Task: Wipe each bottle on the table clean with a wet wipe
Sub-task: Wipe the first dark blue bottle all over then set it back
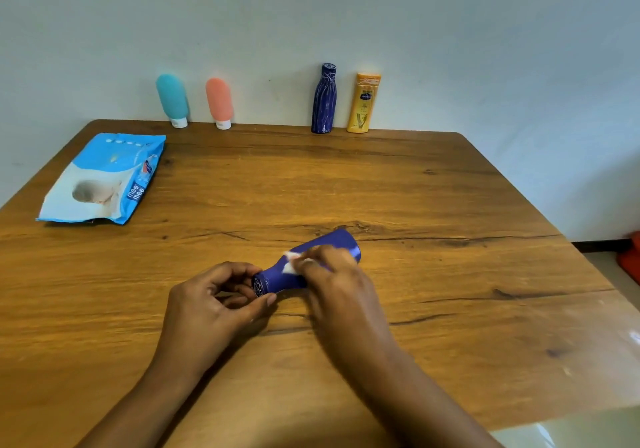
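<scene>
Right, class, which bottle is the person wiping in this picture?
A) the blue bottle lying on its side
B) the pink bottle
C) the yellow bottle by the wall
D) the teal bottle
A: the right hand presses a wipe on the blue bottle, which lies on its side with the left hand holding its cap end.

Blue bottle (341, 241) is being held on its side low at mid-table (415, 188), the left hand (214, 305) pinching its cap end at the near left, base pointing away to the right. A small white wet wipe (290, 263) is sitting bunched on its neck under the right hand (332, 281). Teal tube (172, 99) and pink tube (219, 101) are standing on white caps along the far edge, patterned dark-blue bottle (324, 99) just beside yellow bottle (363, 103); wipe pack (104, 179) is lying flat far left.
</scene>
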Tool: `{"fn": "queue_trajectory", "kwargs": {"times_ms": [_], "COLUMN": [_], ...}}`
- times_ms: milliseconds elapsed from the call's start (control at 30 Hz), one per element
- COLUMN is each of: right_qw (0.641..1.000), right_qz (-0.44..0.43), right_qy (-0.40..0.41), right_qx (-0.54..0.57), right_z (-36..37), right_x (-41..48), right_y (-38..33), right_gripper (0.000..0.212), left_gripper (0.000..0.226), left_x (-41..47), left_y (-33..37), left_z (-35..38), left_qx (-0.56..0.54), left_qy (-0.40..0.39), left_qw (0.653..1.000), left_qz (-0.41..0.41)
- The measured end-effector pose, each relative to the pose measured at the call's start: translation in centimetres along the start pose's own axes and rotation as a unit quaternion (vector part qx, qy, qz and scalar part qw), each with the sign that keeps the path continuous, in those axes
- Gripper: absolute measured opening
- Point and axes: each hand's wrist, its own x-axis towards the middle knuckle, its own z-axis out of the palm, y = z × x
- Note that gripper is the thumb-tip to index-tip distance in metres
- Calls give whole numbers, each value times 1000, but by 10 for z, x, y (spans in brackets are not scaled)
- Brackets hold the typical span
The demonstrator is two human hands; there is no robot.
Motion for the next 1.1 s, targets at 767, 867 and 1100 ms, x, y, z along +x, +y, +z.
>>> {"fn": "queue_trajectory", "kwargs": {"times_ms": [767,867,1100], "right_qw": [997,996,996], "right_qz": [32,38,47], "right_qy": [24,35,51], "right_qx": [-73,-77,-60], "right_z": [1,3,7], "right_x": [28,29,19], "right_y": [31,32,36], "right_gripper": [28,27,27], "left_gripper": [38,36,25], "left_x": [13,15,18], "left_y": [-7,-7,-2], "left_z": [3,2,3], "left_qx": [34,49,102], "left_qy": [-30,-19,-27], "left_qw": [995,994,989], "left_qz": [-88,-94,-101]}}
